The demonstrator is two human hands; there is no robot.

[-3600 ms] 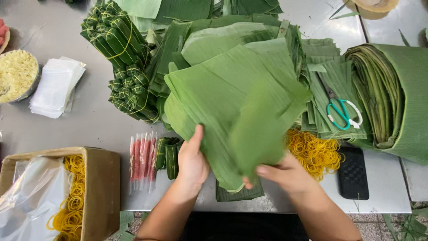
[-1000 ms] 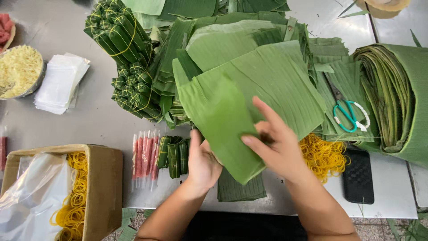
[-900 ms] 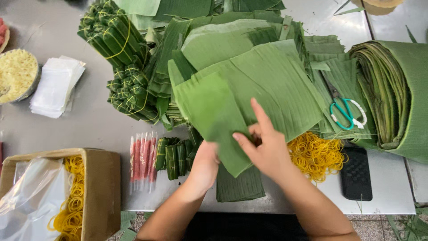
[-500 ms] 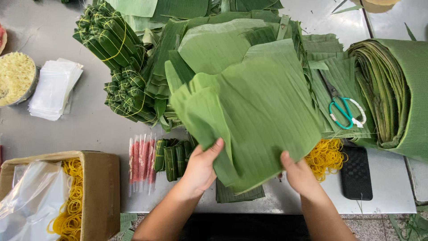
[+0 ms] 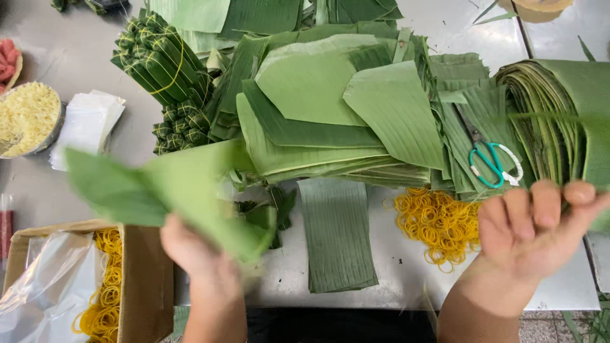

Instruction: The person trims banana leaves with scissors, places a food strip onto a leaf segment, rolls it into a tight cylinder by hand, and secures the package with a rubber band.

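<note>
My left hand grips a folded green banana leaf, lifted off the table and blurred, out over the left side above the box edge. My right hand is raised at the right with its fingers curled together, beside the front edge of a big roll of leaves. Whether it grips anything is unclear. Between my hands lies a stack of cut leaves, with a narrow leaf strip in front of it.
Green-handled scissors lie on the leaves, and a heap of yellow rubber bands sits by the table's front edge. Tied leaf bundles, white sheets, a bowl of yellow shreds and a cardboard box occupy the left.
Both hands held a leaf on the stack half a second ago. My left hand has since carried it off to the left; my right hand let go and moved right.
</note>
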